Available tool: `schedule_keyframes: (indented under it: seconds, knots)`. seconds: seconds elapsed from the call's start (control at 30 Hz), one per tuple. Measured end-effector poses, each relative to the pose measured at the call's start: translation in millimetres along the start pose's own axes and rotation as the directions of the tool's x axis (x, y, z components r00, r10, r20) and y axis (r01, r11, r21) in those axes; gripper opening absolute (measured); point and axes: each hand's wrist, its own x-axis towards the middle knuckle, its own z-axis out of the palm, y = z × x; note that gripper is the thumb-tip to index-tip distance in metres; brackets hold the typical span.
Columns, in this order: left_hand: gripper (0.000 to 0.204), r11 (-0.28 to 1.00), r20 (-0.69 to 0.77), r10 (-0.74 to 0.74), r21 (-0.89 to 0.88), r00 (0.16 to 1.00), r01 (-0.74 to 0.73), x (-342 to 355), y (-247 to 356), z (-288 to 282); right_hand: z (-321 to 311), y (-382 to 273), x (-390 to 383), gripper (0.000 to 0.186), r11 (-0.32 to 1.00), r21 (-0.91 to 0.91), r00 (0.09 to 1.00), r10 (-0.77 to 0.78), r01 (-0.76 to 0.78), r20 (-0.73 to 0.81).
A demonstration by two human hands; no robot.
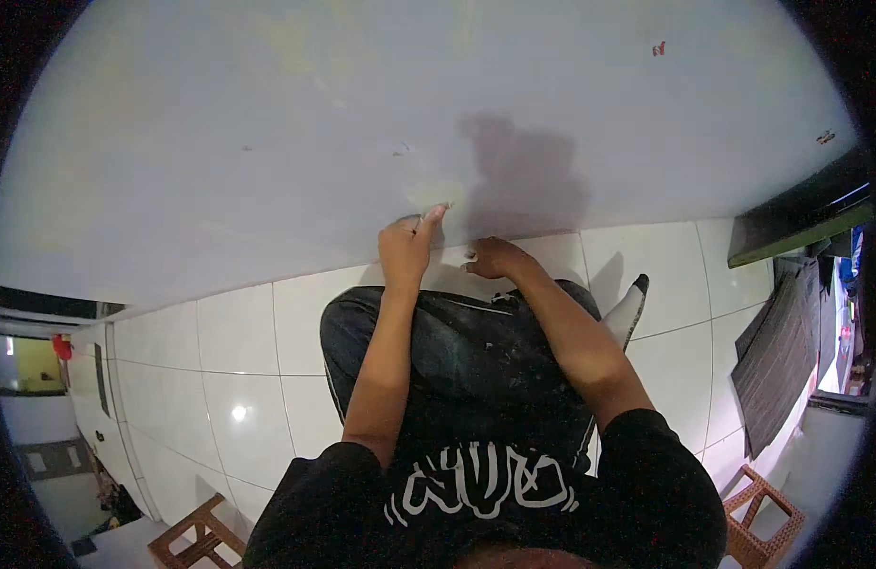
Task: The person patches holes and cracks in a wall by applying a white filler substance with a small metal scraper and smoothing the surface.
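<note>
My left hand [405, 250] is up against the pale painted wall [295, 180], just above the floor line. Its thumb stretches up and touches the wall beside a small yellowish patch [438, 195], while the other fingers are curled in. Whatever those fingers might hold is hidden. Low in front of my lap is my right hand [499, 258], its fingers bent together. Small whitish bits show at its fingertips, too small to name. The shadow [523, 175] of my head and body falls on the wall above the right hand.
White floor tiles [239, 332] run along the wall. My dark trousers and a socked foot [627, 311] are close to it. A grey mat [777, 351] lies at the right by a doorway with a dark green edge [798, 237]. Brown woven stools [762, 517] stand behind me on both sides.
</note>
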Motion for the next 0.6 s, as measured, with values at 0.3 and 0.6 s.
schedule_keyframes:
  seconds: [0.3, 0.6]
  knots:
    - [0.056, 0.948, 0.212, -0.095, -0.279, 0.973, 0.154, -8.0, -20.7, 23.4, -13.2, -10.3, -15.2, 0.031, 0.9, 0.1, 0.858, -0.364, 0.424, -0.362]
    - [0.042, 0.772, 0.473, 0.046, -0.576, 0.88, 0.269, -24.8, -15.5, 0.3, -19.1, -54.4, -42.1, 0.019, 0.669, 0.241, 0.469, -0.182, 0.703, -0.864]
